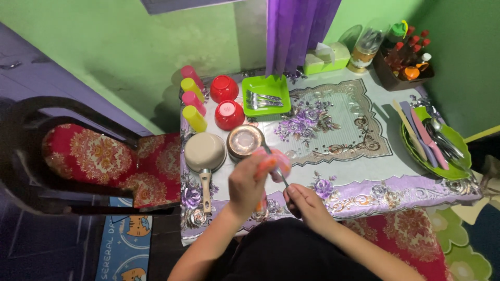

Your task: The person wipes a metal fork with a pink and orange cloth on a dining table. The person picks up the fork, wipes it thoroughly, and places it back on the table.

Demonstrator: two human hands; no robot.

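Note:
My left hand [247, 183] grips an orange-pink cloth or sponge [272, 162], blurred, at the table's near edge. My right hand [306, 202] pinches the handle of a thin metal utensil [276, 165] whose upper part lies against the cloth. Just beyond the hands stand a copper-coloured metal bowl [245, 140] and a beige pan [205, 152] with its handle pointing toward me.
Two red bowls [229, 114], yellow and pink cups [194, 117], a green tray of cutlery [266, 94], a green plate of utensils [436, 145], a tissue box [326, 58] and a bottle crate [406, 65] stand on the floral-clothed table [344, 156]. A red chair [94, 156] is at left.

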